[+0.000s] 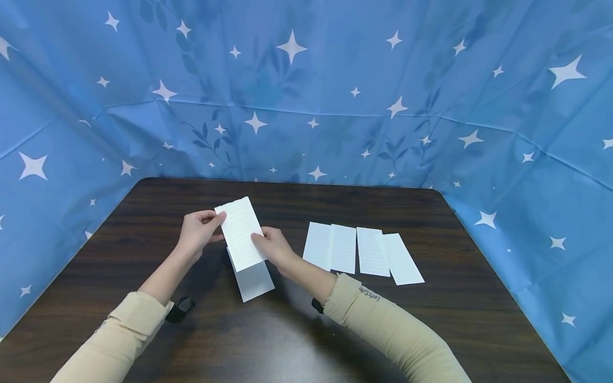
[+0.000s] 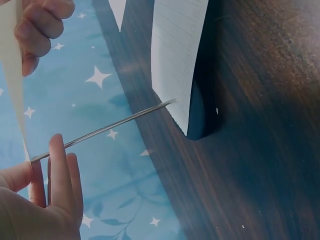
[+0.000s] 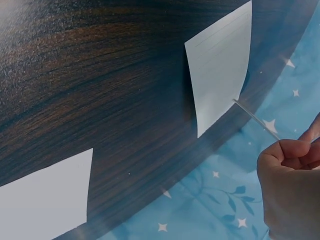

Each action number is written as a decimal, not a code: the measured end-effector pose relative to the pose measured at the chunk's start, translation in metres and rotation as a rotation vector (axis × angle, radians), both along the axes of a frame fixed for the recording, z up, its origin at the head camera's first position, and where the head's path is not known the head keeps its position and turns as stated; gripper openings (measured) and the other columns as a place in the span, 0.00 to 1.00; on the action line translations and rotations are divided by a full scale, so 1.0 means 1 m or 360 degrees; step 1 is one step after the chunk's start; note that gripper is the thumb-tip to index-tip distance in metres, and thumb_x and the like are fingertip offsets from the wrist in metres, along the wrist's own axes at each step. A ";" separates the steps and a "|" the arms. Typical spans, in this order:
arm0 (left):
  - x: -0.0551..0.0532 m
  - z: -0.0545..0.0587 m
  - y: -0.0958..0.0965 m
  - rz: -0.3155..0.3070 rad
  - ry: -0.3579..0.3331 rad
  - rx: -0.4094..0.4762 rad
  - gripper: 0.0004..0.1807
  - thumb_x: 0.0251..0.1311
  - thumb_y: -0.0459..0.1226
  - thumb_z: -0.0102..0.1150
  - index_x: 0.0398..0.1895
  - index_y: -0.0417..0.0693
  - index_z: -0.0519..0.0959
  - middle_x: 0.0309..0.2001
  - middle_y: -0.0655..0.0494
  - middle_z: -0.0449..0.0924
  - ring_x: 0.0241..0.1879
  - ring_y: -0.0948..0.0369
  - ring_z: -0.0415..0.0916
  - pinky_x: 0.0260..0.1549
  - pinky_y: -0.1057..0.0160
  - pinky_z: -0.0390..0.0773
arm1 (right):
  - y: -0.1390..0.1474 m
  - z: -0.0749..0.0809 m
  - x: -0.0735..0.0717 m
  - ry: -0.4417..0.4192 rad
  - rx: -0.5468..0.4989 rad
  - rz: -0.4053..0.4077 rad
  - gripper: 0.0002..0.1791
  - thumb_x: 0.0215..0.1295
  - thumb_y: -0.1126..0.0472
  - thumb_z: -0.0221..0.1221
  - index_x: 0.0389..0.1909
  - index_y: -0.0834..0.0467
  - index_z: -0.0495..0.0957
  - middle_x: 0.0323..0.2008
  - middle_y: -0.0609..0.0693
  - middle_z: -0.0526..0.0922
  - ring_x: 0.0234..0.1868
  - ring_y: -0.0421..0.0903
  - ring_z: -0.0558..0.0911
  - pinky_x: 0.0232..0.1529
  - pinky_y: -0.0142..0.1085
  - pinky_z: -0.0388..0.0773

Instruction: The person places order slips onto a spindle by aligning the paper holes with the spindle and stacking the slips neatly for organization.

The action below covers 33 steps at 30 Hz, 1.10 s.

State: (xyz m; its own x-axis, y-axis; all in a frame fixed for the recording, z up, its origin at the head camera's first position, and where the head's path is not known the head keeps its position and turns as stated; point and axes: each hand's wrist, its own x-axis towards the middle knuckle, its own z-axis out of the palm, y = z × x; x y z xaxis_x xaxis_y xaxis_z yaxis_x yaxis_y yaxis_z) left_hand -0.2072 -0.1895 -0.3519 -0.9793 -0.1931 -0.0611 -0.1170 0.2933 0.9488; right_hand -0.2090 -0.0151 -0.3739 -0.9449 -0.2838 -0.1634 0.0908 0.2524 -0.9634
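Both hands hold up a white lined paper sheet (image 1: 238, 231) above the left half of the table. My left hand (image 1: 197, 232) pinches its left edge; the right hand (image 1: 274, 246) grips its right edge, thumb on the front. A slim silvery rod (image 2: 110, 127) runs out from the left hand's fingers in the left wrist view, its tip overlapping a second white sheet (image 2: 177, 60). That lower sheet (image 1: 255, 282) stands tilted below the held one, which partly covers it in the head view. The rod's far tip (image 3: 235, 101) also shows at this sheet's edge in the right wrist view.
Several white lined sheets (image 1: 343, 247) lie spread side by side on the dark wooden table (image 1: 460, 319), right of the hands. A blue curtain (image 1: 306, 80) with white stars hangs behind the table. Black wrist straps (image 1: 180, 309) sit by the sleeve cuffs.
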 end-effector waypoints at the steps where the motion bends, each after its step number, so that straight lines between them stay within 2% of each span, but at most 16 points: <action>1: 0.001 0.000 0.000 0.0003 0.0016 -0.0003 0.22 0.67 0.40 0.51 0.53 0.27 0.72 0.38 0.54 0.74 0.32 0.74 0.73 0.35 0.67 0.84 | 0.000 0.000 0.000 0.0002 0.0002 -0.0002 0.16 0.70 0.59 0.49 0.47 0.68 0.77 0.37 0.60 0.82 0.35 0.48 0.82 0.34 0.32 0.79; 5: 0.002 -0.002 0.001 0.0018 0.0065 -0.0025 0.21 0.66 0.39 0.51 0.51 0.27 0.73 0.35 0.54 0.74 0.28 0.74 0.74 0.35 0.66 0.85 | -0.001 -0.002 0.000 -0.0009 0.0000 -0.0001 0.16 0.70 0.60 0.48 0.48 0.68 0.77 0.38 0.61 0.82 0.35 0.48 0.82 0.35 0.32 0.78; 11: 0.003 -0.002 0.002 0.0055 0.0100 -0.0083 0.19 0.66 0.37 0.53 0.50 0.27 0.74 0.36 0.51 0.75 0.27 0.74 0.73 0.35 0.64 0.85 | -0.002 -0.003 0.000 -0.0018 0.0002 0.0007 0.16 0.70 0.60 0.49 0.47 0.68 0.77 0.38 0.60 0.81 0.35 0.48 0.81 0.35 0.32 0.78; 16: 0.003 -0.001 0.002 0.0046 0.0135 -0.0134 0.17 0.65 0.37 0.53 0.46 0.27 0.75 0.33 0.50 0.76 0.25 0.74 0.74 0.32 0.65 0.85 | -0.002 -0.002 0.000 -0.0006 0.0010 -0.0004 0.16 0.70 0.60 0.49 0.46 0.68 0.77 0.37 0.60 0.82 0.34 0.47 0.81 0.32 0.30 0.76; 20: 0.001 -0.001 0.001 0.0031 0.0061 -0.0090 0.19 0.66 0.39 0.53 0.48 0.28 0.74 0.35 0.52 0.75 0.27 0.73 0.74 0.34 0.65 0.85 | -0.002 -0.002 -0.001 -0.0006 0.0022 -0.0010 0.16 0.70 0.60 0.49 0.45 0.68 0.78 0.36 0.60 0.82 0.32 0.45 0.80 0.30 0.29 0.75; 24: -0.002 0.000 -0.005 0.0005 -0.0091 0.0074 0.23 0.67 0.42 0.51 0.53 0.29 0.71 0.39 0.54 0.72 0.30 0.73 0.74 0.37 0.68 0.84 | -0.001 -0.003 -0.004 -0.0006 0.0043 -0.0013 0.16 0.70 0.59 0.50 0.44 0.68 0.78 0.35 0.60 0.82 0.31 0.45 0.80 0.30 0.30 0.76; 27: -0.004 0.001 -0.008 -0.0033 -0.0157 0.0172 0.25 0.67 0.42 0.50 0.56 0.28 0.69 0.41 0.54 0.70 0.30 0.73 0.75 0.38 0.70 0.84 | 0.000 -0.005 -0.007 0.0000 0.0057 -0.0021 0.16 0.69 0.59 0.51 0.44 0.68 0.78 0.35 0.60 0.82 0.31 0.45 0.80 0.31 0.31 0.77; 33: -0.009 0.004 -0.009 -0.0092 -0.0175 0.0135 0.24 0.67 0.41 0.49 0.57 0.27 0.68 0.41 0.54 0.70 0.29 0.74 0.76 0.39 0.70 0.83 | -0.001 -0.009 -0.008 0.0022 0.0089 0.0006 0.15 0.69 0.60 0.51 0.41 0.69 0.79 0.33 0.60 0.82 0.28 0.42 0.77 0.26 0.28 0.73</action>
State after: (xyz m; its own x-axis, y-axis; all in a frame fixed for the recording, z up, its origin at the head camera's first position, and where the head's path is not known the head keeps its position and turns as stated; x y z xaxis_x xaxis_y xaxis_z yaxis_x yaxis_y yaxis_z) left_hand -0.2157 -0.1988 -0.3475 -0.9751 -0.1258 -0.1825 -0.2070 0.2218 0.9529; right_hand -0.2166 -0.0161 -0.3826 -0.9461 -0.2781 -0.1658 0.0763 0.3061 -0.9489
